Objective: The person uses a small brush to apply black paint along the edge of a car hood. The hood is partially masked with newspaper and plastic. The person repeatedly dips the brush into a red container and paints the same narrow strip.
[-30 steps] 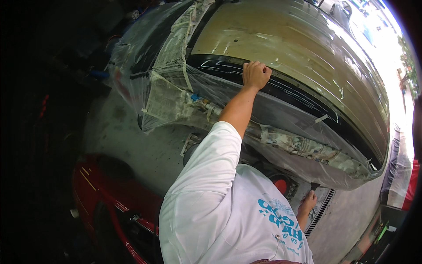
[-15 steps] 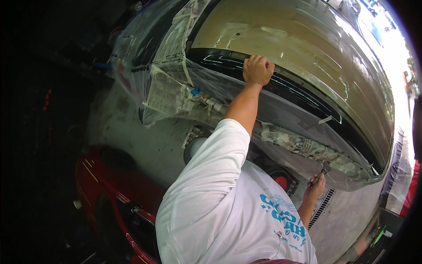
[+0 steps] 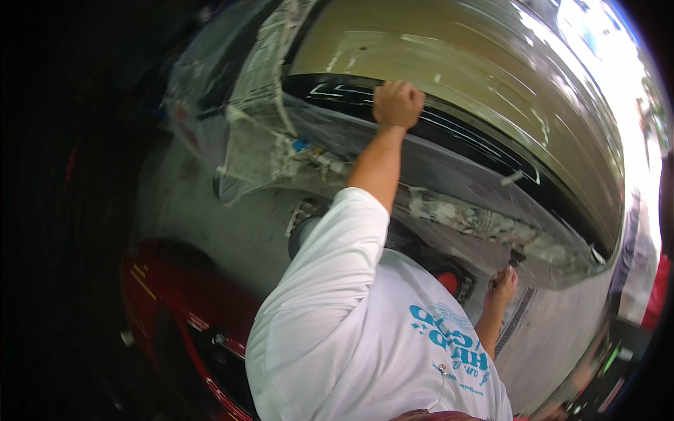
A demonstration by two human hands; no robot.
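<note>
A car with a glossy gold-tan roof (image 3: 421, 63) fills the far side, a black strip (image 3: 484, 151) running along its near edge. On that black edge rests my left hand (image 3: 398, 104), curled into a fist; anything inside it is hidden. My right hand (image 3: 502, 284), lower and to the right, is closed around a small hand tool (image 3: 517, 258) with a dark flat end, blurred, its exact kind unclear. The tool's end is close to the clear plastic sheet (image 3: 477, 256) hanging down the car's side.
Newspaper masking (image 3: 456, 214) and plastic cover the car's side and left end. A white tape piece (image 3: 512, 178) sticks near the black edge. A red car (image 3: 189, 309) stands behind on the left. A floor grate (image 3: 516, 319) lies beside my right forearm.
The view has shifted slightly and blurred. My left hand remains closed at the black edge. In my right hand the tool has turned, showing its dark flat end more.
</note>
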